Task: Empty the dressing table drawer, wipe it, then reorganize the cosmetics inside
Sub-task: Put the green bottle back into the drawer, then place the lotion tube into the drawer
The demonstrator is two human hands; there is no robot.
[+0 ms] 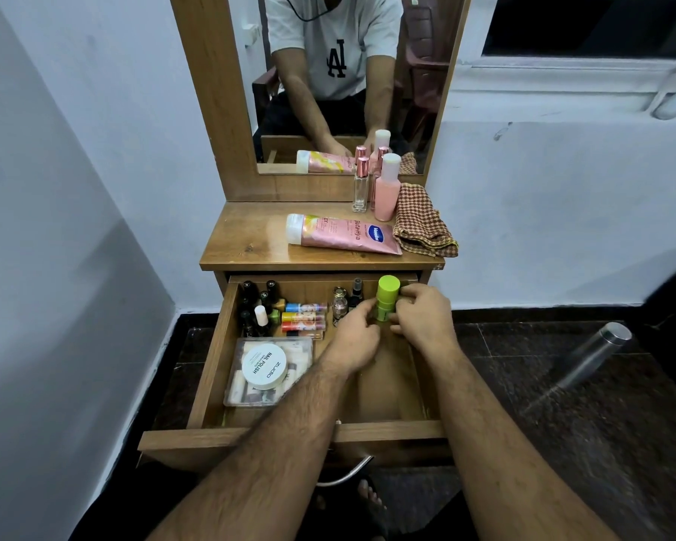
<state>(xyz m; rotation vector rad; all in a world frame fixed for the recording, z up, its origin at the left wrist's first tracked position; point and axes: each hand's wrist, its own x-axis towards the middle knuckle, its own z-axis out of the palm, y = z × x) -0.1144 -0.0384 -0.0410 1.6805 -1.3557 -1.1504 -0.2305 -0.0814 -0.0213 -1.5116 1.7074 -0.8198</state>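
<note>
The green bottle [386, 300] is a small plastic cylinder with a round, lighter green cap; it stands upright in the back right corner of the drawer [211, 369], which is pulled open and made of brown wood-grain board with smooth flat walls. Both hands are together on this bottle; the right hand [422, 318] has its fingers curled round the body from the right side, and the left hand [358, 337] pinches it low from the left.

Just to the left of the bottle stand two little glass vials [346, 304] with dark and gold tops; further left three lip balms [304, 317] lie in a row, short tubes with bright printed labels; in the back left corner the nail polishes [259, 306] stand close together, dark glossy bottles with black caps and one with a white cap. In the front left part lies a clear plastic box [246, 392]; on its lid rests a round white jar [264, 365] with black letters.

On the table top [250, 244] above the drawer a pink tube [344, 234] lies on its side; behind it stand a square glass perfume [361, 185] and a pink bottle [388, 187] with a white cap; a folded checked cloth [422, 220], brown and rough in weave, lies to the right, touching the tube.
</note>
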